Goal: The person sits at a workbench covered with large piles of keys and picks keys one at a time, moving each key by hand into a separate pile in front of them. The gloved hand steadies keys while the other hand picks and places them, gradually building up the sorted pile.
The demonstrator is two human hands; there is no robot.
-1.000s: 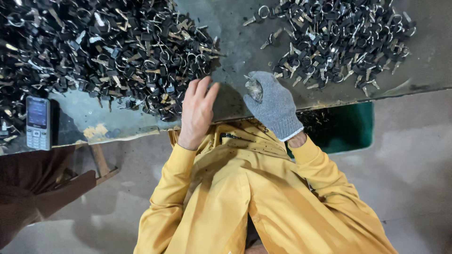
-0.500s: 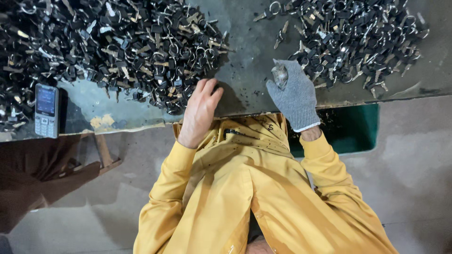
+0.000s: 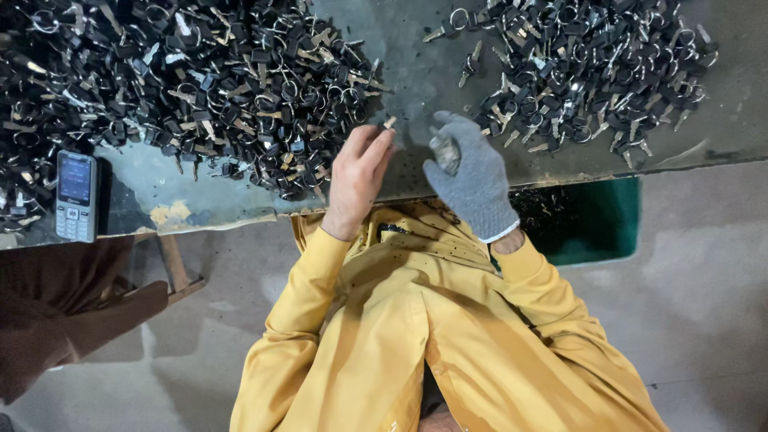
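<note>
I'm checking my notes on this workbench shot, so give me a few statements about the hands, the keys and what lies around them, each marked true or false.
1. The right hand wears a grey knitted glove. True.
2. The left hand is gloved too. False: it is bare.
3. Two heaps of keys lie on the table, the left heap and the right heap, with a bare strip between them. True.
4. The mobile phone lies in the middle of the right heap. False: it lies near the table's front edge, below the left heap.
5. The gloved hand holds a small metal piece. True.
6. The bin below the table edge is red. False: it is green.
</note>
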